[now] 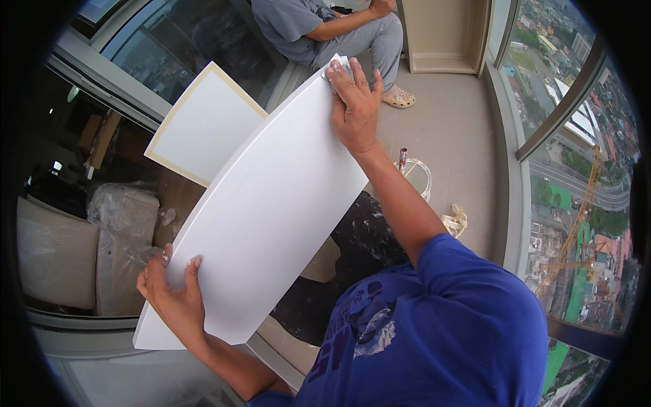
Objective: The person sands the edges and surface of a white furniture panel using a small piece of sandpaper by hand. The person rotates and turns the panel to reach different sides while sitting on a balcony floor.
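Note:
A large white panel with a curved outer edge lies tilted across my lap. My left hand grips its curved edge near the lower end, the thumb on the face and the fingers round the rim. At the far upper corner my right hand presses a small white folded piece against the panel's edge. Whether that piece is cloth or sanding paper I cannot tell. Behind the large panel, partly covered by it, is a second white panel with a tan border.
Ahead sits another person in grey clothes. A round white-rimmed container with a brush-like handle and a crumpled cream cloth lie on the floor to my right. Tall windows run along the right; plastic-wrapped furniture stands behind glass at left.

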Tool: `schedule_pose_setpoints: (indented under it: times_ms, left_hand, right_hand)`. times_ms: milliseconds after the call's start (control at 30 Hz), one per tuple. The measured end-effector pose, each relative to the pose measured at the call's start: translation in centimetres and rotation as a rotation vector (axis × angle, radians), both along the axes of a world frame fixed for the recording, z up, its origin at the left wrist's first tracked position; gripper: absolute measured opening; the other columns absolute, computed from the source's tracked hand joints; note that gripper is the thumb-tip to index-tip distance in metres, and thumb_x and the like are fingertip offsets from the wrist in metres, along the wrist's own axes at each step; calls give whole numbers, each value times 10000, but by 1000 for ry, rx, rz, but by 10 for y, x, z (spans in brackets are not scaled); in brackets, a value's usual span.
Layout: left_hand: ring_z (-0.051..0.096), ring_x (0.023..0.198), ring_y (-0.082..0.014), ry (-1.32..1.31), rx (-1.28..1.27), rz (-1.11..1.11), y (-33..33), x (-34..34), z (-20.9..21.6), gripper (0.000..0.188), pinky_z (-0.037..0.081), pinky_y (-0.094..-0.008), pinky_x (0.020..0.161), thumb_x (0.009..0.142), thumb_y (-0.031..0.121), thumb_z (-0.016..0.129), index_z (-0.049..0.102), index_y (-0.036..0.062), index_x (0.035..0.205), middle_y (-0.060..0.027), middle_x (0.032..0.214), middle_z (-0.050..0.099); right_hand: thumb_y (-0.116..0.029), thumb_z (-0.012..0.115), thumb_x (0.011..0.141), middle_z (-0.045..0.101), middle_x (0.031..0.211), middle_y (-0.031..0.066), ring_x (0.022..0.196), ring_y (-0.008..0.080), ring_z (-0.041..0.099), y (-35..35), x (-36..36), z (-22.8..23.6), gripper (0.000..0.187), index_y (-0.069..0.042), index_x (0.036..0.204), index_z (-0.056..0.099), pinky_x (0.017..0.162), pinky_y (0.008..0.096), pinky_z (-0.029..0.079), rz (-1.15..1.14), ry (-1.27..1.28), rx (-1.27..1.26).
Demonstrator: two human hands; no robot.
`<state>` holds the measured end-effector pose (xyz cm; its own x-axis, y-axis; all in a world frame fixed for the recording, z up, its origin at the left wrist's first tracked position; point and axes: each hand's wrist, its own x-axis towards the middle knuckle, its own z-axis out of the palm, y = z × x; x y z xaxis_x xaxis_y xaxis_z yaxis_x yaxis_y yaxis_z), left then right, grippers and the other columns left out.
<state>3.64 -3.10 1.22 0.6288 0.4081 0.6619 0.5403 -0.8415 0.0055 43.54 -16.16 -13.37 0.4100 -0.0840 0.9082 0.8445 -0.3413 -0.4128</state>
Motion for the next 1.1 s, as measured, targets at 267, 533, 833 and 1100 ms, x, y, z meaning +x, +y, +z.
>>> schedule_pose_setpoints:
  times_ms: [267, 533, 833, 1100]
  left_hand:
    - [587, 1077, -346, 9, 27, -7, -1, 2, 1, 432, 422, -450, 1039, 812, 159, 895, 680, -17, 1143, -146, 1156, 766]
    - [580, 1073, -341, 3, 27, -7, -1, 2, 1, 437, 422, -439, 1033, 804, 149, 896, 680, -16, 1147, -144, 1153, 767]
    - [592, 1052, -344, 8, 48, -21, -2, 0, -1, 426, 410, -436, 1044, 808, 155, 896, 666, -23, 1120, -159, 1149, 766]
    - [591, 1057, -341, 15, 48, -27, -4, 0, 2, 435, 409, -433, 1045, 803, 163, 901, 669, -16, 1126, -155, 1147, 767]
  right_hand:
    - [17, 613, 955, 721, 1386, 47, 1415, 364, 562, 2, 19, 2, 411, -140, 1317, 725, 1198, 644, 230, -18, 42, 120]
    - [28, 637, 936, 713, 1408, 34, 1451, 335, 538, 12, -33, -4, 452, -166, 1335, 724, 1220, 636, 190, 117, 1, 38]
    - [40, 642, 919, 709, 1413, 30, 1461, 326, 528, 12, -52, 2, 478, -157, 1348, 716, 1217, 645, 197, 168, -19, -15]
    - [-14, 624, 1000, 703, 1415, 64, 1426, 362, 556, 6, 5, 2, 373, -157, 1331, 720, 1212, 606, 223, 28, 84, 148]
